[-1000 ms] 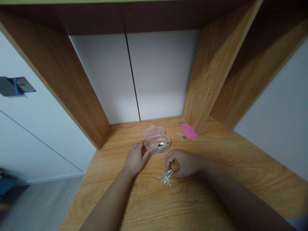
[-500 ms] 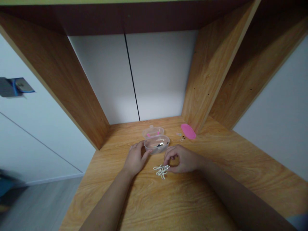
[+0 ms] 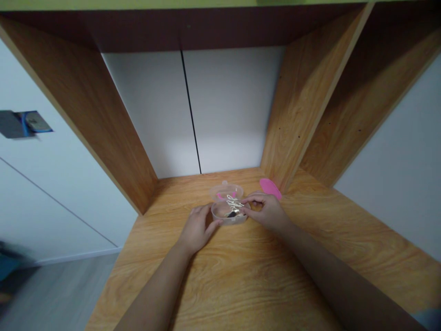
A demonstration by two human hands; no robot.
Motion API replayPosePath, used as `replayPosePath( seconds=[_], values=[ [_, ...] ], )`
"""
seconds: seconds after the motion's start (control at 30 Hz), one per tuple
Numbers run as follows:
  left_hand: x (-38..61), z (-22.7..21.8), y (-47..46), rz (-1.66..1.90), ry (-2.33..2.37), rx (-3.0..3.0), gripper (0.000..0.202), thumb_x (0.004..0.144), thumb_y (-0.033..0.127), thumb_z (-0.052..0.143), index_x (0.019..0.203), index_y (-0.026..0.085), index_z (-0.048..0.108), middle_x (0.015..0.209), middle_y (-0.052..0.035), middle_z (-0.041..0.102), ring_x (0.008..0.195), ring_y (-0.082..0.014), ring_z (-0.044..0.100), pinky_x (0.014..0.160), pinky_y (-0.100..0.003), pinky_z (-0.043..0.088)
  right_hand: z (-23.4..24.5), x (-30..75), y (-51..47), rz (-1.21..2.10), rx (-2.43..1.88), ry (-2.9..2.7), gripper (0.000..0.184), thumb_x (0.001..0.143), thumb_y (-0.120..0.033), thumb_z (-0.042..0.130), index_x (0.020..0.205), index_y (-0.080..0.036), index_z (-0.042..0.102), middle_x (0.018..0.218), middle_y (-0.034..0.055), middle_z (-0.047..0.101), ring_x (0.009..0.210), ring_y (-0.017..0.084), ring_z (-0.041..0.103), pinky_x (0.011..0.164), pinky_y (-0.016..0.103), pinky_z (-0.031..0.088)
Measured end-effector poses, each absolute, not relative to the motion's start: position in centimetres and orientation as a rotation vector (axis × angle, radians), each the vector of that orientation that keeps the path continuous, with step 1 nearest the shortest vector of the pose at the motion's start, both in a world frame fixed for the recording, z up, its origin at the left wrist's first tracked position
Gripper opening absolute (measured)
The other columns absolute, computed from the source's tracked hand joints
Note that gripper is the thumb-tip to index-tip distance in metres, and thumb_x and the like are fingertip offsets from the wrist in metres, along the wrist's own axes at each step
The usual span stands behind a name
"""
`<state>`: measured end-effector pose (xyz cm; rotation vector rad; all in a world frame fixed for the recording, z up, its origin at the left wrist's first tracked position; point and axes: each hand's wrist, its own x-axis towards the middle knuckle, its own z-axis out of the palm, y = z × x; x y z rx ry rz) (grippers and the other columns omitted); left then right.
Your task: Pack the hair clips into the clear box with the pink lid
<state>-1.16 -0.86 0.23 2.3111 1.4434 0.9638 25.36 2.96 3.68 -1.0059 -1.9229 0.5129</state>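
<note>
My left hand [image 3: 197,227] grips the left side of a small clear plastic box [image 3: 234,221], thumb at the front and fingers behind. The box's clear lid [image 3: 225,189], with pink showing on it, is hinged back behind it. Between the thumb and fingers of my right hand [image 3: 268,212] is a looped bundle of whitish cord [image 3: 234,202], held over the box opening. Below the cord, a small dark item [image 3: 232,214] lies inside the box. Whether the cord touches the box's floor, I cannot tell.
A pink oval plate-like piece [image 3: 270,188] lies behind my right hand, by the wooden upright [image 3: 296,115]. Side panels and a white back wall [image 3: 227,110] enclose the wooden desktop [image 3: 220,276]. A shelf [image 3: 193,27] hangs overhead.
My right hand has lifted the cord bundle from the front of the desktop up and back over the box. The box and my left hand have shifted slightly right. My right hand now hides the small rings.
</note>
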Motion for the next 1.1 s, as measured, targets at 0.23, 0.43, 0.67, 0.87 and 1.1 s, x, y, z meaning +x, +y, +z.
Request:
replayPosePath(
  seconds=[0.23,0.43,0.67,0.87,1.1],
  values=[
    [-1.1,0.5,-1.1,0.951,1.433,2.315,0.051,0.092,0.047,0.061,0.135,0.019,0.054,0.131,-0.0135,0.065,0.120,-0.0304,0.059,0.105,-0.048,0.045,3.0,25.4,3.2,0.590,-1.129,-1.984,0.018,0.077,-0.035,0.078,0.090,-0.023,0.082,0.084,0.0053,0.078,0.072,0.018,0.065,0.066,0.029,0.050],
    [-1.1,0.6,-1.2,0.949,1.439,2.308,0.050,0.092,0.048,0.061,0.134,0.020,0.055,0.129,-0.0135,0.066,0.118,-0.0305,0.061,0.104,-0.047,0.046,3.0,25.4,3.2,0.738,-1.267,-1.947,0.027,0.074,-0.043,0.078,0.086,-0.019,0.083,0.063,0.0023,0.070,0.053,0.012,0.053,0.046,0.024,0.035],
    [-1.0,0.9,-1.3,0.933,1.441,2.305,0.049,0.093,0.046,0.060,0.134,0.020,0.055,0.130,-0.0133,0.066,0.120,-0.0302,0.060,0.106,-0.047,0.044,3.5,25.5,3.2,0.688,-1.228,-1.969,0.025,0.078,-0.043,0.074,0.084,-0.019,0.082,0.067,0.0029,0.071,0.058,0.014,0.056,0.052,0.025,0.040],
    [-1.0,0.9,-1.1,0.946,1.489,2.275,0.046,0.094,0.044,0.059,0.134,0.021,0.056,0.129,-0.0134,0.066,0.120,-0.0301,0.061,0.106,-0.048,0.044,3.6,29.0,5.4,0.210,-1.554,-1.784,0.028,0.090,-0.029,0.056,0.106,-0.018,0.076,0.104,0.0105,0.075,0.085,0.022,0.069,0.080,0.032,0.052],
    [-1.1,0.7,-0.9,0.977,1.544,2.235,0.044,0.094,0.044,0.059,0.132,0.020,0.057,0.128,-0.0133,0.067,0.117,-0.0298,0.062,0.105,-0.048,0.044,3.6,32.1,6.3,0.059,-2.125,-1.927,0.026,0.089,-0.024,0.054,0.094,-0.020,0.079,0.100,0.0148,0.074,0.087,0.027,0.071,0.074,0.033,0.050]
  ],
)
